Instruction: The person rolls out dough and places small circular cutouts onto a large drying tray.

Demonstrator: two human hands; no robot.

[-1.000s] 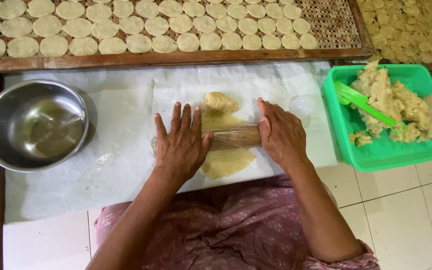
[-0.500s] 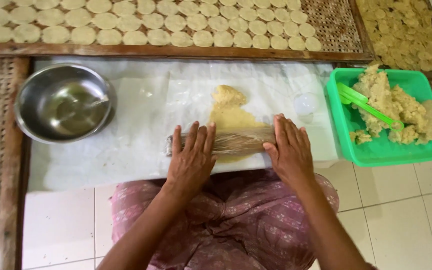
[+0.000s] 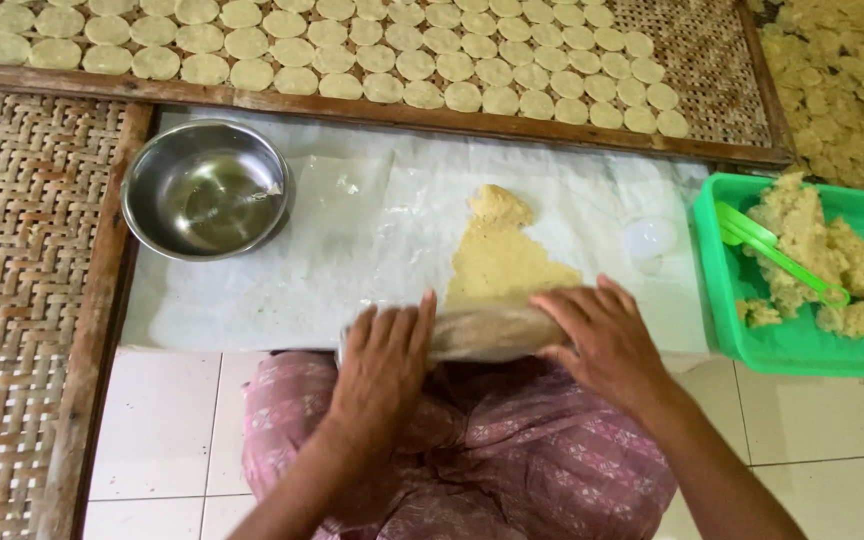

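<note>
Rolling pin (image 3: 477,333): wooden, lying crosswise at the near edge of the white plastic sheet (image 3: 372,250), blurred in the view.

Left hand (image 3: 382,365): flat, fingers spread, palm pressed on the left end of the rolling pin; not clasped round it.

Right hand (image 3: 602,345): flat, fingers spread, palm pressed on the right end of the rolling pin; likewise not clasped.

Dough (image 3: 502,260): pale yellow, flattened into a rough triangle, touching the far side of the rolling pin, with a thicker unflattened lump at its far tip.

Steel bowl (image 3: 207,190): round, beyond and to the left of the rolling pin, on the sheet's far left corner.

Green plastic tub (image 3: 752,330): right of the rolling pin, holding crumbly dough lumps and a green plastic utensil (image 3: 777,255).

Woven tray (image 3: 722,80): beyond the rolling pin, wooden-framed, carrying rows of small dough discs (image 3: 352,55).

Woven mat (image 3: 22,260): left of the rolling pin, past the bowl.

Pink patterned cloth (image 3: 512,460): on the person's lap, just nearer than the rolling pin.
</note>
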